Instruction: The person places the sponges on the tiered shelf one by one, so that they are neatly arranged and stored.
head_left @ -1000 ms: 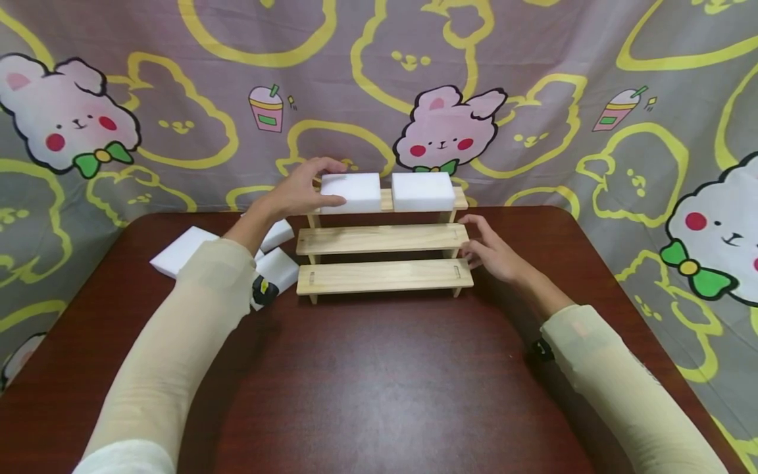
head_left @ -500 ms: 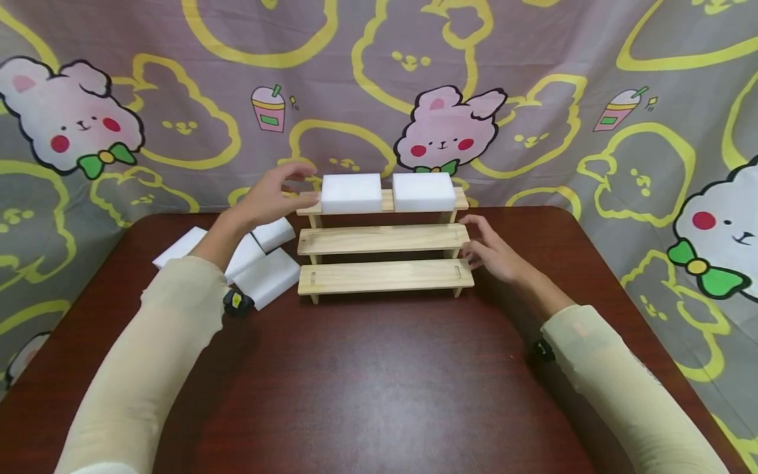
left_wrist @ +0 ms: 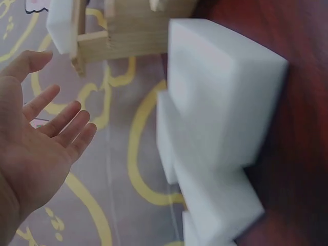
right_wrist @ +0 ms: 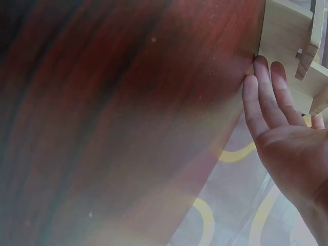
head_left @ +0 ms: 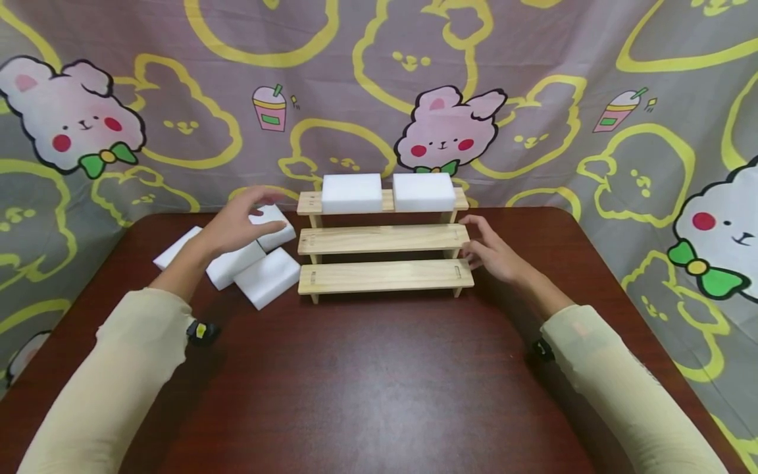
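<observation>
A three-tier wooden rack stands at the back middle of the table. On its top shelf lie two white foam-like blocks, one left of centre and one at the right. My left hand hovers over several similar loose blocks left of the rack. Its fingers are spread and hold nothing; the left wrist view shows the palm apart from the blocks. My right hand rests against the rack's right end. In the right wrist view its fingers lie nearly straight against the wooden side.
The dark red-brown table extends in front of the rack. A patterned cloth hangs close behind the rack and the table's back edge. Another white block lies farthest left, partly behind the left forearm.
My left hand has let go of the left block on the top shelf and moved left and down over the loose blocks. The right hand stays at the rack's end.
</observation>
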Motion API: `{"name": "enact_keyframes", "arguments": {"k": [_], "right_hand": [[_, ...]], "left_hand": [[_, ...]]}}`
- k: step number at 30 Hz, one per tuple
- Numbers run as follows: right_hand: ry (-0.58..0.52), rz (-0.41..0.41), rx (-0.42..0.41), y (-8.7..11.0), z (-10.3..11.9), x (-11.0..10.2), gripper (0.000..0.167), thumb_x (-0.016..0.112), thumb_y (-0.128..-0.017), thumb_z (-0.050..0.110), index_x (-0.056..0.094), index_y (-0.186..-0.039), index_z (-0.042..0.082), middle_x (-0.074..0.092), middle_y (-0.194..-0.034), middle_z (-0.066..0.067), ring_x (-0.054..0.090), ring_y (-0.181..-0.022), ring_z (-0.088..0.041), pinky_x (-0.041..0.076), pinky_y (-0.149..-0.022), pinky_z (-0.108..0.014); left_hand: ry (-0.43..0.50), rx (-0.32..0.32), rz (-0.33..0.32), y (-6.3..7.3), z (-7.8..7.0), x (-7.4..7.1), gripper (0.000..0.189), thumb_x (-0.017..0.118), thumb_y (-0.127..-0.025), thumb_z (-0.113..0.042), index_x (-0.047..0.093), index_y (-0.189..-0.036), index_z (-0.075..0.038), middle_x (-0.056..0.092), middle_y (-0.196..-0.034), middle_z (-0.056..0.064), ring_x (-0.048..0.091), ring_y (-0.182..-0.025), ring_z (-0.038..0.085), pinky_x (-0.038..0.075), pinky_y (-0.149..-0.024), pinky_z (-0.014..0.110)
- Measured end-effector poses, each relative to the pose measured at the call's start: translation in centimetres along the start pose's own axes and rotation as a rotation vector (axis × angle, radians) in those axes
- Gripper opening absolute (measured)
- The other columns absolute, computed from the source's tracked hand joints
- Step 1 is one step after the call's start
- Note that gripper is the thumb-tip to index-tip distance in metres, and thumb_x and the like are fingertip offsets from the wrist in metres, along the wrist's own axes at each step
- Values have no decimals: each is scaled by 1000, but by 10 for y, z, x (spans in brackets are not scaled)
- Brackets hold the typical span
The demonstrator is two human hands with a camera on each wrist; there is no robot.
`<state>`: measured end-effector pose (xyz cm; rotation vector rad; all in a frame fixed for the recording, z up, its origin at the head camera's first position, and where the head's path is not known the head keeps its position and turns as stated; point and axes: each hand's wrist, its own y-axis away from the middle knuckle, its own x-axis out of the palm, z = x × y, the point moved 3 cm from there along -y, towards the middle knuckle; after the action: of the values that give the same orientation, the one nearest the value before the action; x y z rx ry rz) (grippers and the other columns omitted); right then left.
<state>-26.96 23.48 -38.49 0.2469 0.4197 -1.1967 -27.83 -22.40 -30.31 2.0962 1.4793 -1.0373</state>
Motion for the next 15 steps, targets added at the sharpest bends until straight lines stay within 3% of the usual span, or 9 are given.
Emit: {"name": "enact_keyframes", "arguments": {"k": [8,15], "right_hand": [[1,7,0,1,2,0,47,43,-104,9,26,-149,6,55,-96,-28,60,-82,-25,56,-75,-41],[-14,5,-1,1,2,0,48,43,-104,8,26,-148,6,55,-95,-28,60,-81,-23,56,-73,-38]], "left_hand": [[-101,-63,-4,23,28,0,55,71,-98,-11,48,-144,8,49,-143,31,46,-133,47,39,-109,60],[-139,-31,-36,43,48,-6,53,75,-93,-7,53,-136,15,52,-133,35,49,-123,51,41,-102,63]]}}
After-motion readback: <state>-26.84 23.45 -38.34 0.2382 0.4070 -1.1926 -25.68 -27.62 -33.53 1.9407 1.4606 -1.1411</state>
